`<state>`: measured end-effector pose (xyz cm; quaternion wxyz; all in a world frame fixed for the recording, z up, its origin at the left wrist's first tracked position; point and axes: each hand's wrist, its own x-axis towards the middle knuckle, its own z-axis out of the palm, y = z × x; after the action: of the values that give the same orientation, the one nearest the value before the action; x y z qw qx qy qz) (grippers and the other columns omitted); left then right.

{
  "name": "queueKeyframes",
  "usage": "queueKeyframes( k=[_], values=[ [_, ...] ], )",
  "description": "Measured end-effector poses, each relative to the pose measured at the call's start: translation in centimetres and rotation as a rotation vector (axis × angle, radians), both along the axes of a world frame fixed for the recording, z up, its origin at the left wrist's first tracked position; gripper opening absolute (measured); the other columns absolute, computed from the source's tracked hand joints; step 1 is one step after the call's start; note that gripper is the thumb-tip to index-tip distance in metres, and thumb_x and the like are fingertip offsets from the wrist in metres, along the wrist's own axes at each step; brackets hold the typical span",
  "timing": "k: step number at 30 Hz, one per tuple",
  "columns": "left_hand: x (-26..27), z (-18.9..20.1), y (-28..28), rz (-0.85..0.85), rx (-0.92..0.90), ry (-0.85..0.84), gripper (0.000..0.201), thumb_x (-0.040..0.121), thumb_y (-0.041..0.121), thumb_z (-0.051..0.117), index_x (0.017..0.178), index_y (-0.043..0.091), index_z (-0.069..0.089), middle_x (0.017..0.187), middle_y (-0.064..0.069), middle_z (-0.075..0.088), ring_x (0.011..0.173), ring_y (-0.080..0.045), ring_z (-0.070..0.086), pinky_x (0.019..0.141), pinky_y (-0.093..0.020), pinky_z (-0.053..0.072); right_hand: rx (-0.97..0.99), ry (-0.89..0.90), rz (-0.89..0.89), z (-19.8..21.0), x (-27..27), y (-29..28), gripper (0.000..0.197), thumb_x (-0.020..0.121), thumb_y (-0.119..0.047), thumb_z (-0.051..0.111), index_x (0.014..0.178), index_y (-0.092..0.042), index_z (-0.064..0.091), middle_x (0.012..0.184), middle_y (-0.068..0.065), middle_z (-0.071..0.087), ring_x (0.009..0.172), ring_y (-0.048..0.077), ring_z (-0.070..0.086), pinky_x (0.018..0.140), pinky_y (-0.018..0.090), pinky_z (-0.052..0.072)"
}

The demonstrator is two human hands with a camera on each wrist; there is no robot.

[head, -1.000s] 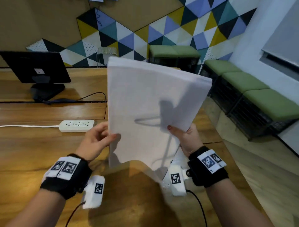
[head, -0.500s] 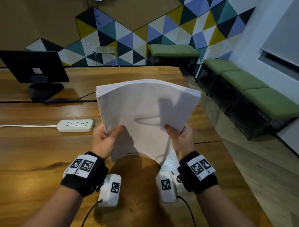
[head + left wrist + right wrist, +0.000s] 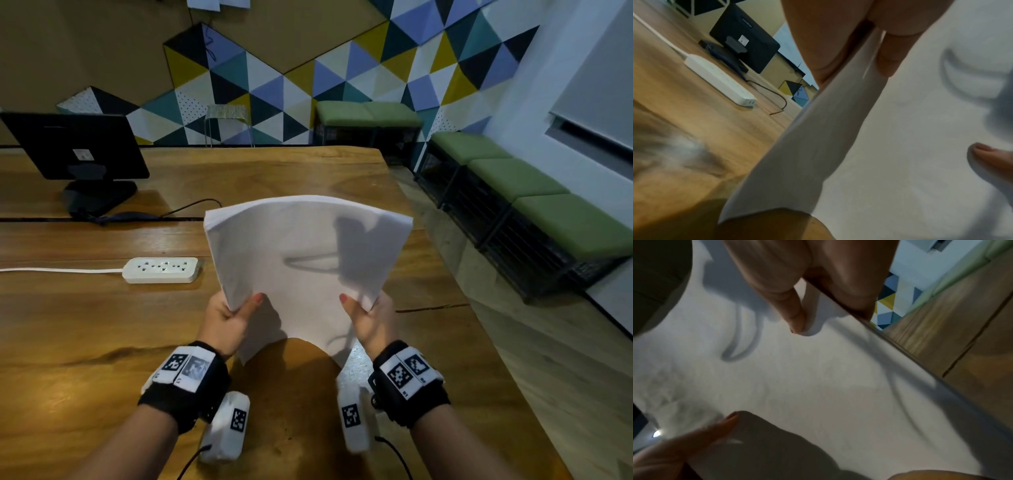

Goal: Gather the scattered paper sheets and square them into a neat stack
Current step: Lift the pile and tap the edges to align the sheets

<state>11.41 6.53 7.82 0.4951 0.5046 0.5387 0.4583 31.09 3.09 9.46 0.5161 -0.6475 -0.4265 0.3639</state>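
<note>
A stack of white paper sheets (image 3: 305,260) is held up over the wooden table (image 3: 85,325), tilted away from me, its near bottom edge sagging in a curve. My left hand (image 3: 236,310) pinches the stack's left side, thumb on the front face. My right hand (image 3: 363,308) pinches the right side the same way. In the left wrist view the paper (image 3: 900,146) fills the right half, with my left fingers (image 3: 892,53) on its edge. In the right wrist view my right thumb (image 3: 793,311) presses on the sheet (image 3: 818,378). The fingers behind the stack are hidden.
A white power strip (image 3: 161,270) with its cord lies left of the stack. A black monitor (image 3: 75,147) stands at the far left. The table's right edge (image 3: 479,325) is close to my right hand, and green benches (image 3: 534,192) line the wall beyond.
The stack has come down from upright at chest height to a lower, more tilted hold near the table. My left hand went from an open touch on its edge to a pinch.
</note>
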Motion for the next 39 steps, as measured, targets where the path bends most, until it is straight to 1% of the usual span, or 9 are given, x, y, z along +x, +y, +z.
queueKeyframes(
  k=[3,7,9,13,20,24,28,32,39],
  values=[
    [0.0,1.9,-0.2,0.082,0.186,0.037,0.046,0.075,0.020,0.070,0.113,0.029,0.046,0.109,0.002,0.056,0.110,-0.020,0.055,0.080,-0.025,0.050,0.130,0.030,-0.058,1.7,0.3,-0.3,0.052,0.080,-0.005,0.066,0.123,-0.020,0.041,0.092,-0.009,0.056,0.090,0.011,0.058,0.064,0.006,0.048],
    [0.1,7.1,-0.5,0.225,0.833,0.319,0.084,0.074,0.003,0.065,0.140,0.018,0.015,0.140,-0.015,0.035,0.130,-0.028,0.040,0.108,-0.045,0.037,0.535,-0.163,-0.113,5.7,0.1,-0.3,0.105,0.071,-0.006,0.065,0.140,-0.045,-0.004,0.121,0.009,0.046,0.108,0.021,0.054,0.081,0.030,0.056],
    [0.3,9.2,-0.6,0.220,0.907,0.514,0.077,0.075,-0.003,0.059,0.141,0.019,0.025,0.139,-0.011,0.035,0.128,-0.004,0.034,0.109,-0.016,0.029,0.603,-0.382,-0.112,7.5,-0.2,-0.3,0.100,0.072,-0.003,0.062,0.142,-0.045,0.005,0.131,0.009,0.035,0.110,-0.004,0.044,0.073,0.009,0.051],
    [-0.1,10.0,-1.2,0.127,0.740,0.619,0.050,0.079,-0.002,0.053,0.125,0.017,0.052,0.132,-0.019,0.043,0.105,0.010,0.025,0.085,0.012,0.020,0.442,-0.544,-0.035,8.2,-0.1,-0.7,0.062,0.077,-0.004,0.061,0.132,-0.026,0.043,0.127,0.016,0.037,0.091,-0.014,0.033,0.068,-0.012,0.031],
    [-0.4,9.8,-1.5,0.058,0.744,0.538,0.064,0.079,0.000,0.057,0.135,0.024,0.036,0.133,-0.014,0.045,0.115,0.006,0.034,0.099,-0.005,0.028,0.533,-0.436,-0.058,7.5,0.2,-0.8,0.064,0.077,-0.002,0.055,0.132,-0.029,0.041,0.111,0.001,0.050,0.089,-0.012,0.047,0.069,-0.002,0.042],
    [-1.7,7.6,-0.3,-0.039,0.387,0.056,0.095,0.069,0.010,0.074,0.143,0.026,0.016,0.127,0.010,0.050,0.110,0.009,0.053,0.085,-0.015,0.051,0.326,0.092,0.009,5.3,1.9,0.0,0.087,0.076,0.008,0.064,0.135,-0.041,0.023,0.094,-0.003,0.064,0.087,0.010,0.064,0.069,0.017,0.056],
    [-0.8,4.3,0.1,-0.141,0.005,0.042,0.012,0.077,0.007,0.068,0.084,0.015,0.062,0.062,0.011,0.072,0.072,-0.006,0.065,0.051,-0.007,0.047,-0.037,0.112,0.115,2.4,1.7,0.9,0.020,0.074,0.007,0.068,0.076,-0.012,0.062,0.075,0.000,0.062,0.074,0.012,0.058,0.065,0.020,0.052],
    [-0.5,3.4,0.8,-0.059,0.134,0.058,0.012,0.076,0.002,0.067,0.071,0.012,0.063,0.060,0.006,0.069,0.059,0.002,0.063,0.061,-0.025,0.054,-0.014,0.175,0.056,1.6,1.4,1.5,0.024,0.073,0.006,0.070,0.064,-0.014,0.061,0.050,-0.013,0.065,0.060,0.001,0.060,0.061,0.014,0.050],
    [-1.0,1.6,-0.1,-0.107,0.042,-0.068,0.021,0.074,-0.002,0.066,0.085,0.015,0.062,0.075,0.001,0.071,0.076,-0.013,0.067,0.054,-0.014,0.052,-0.100,0.190,0.123,0.9,1.4,-0.3,0.019,0.077,0.000,0.068,0.080,-0.016,0.056,0.084,-0.005,0.058,0.082,0.010,0.056,0.071,0.023,0.046]
  ],
)
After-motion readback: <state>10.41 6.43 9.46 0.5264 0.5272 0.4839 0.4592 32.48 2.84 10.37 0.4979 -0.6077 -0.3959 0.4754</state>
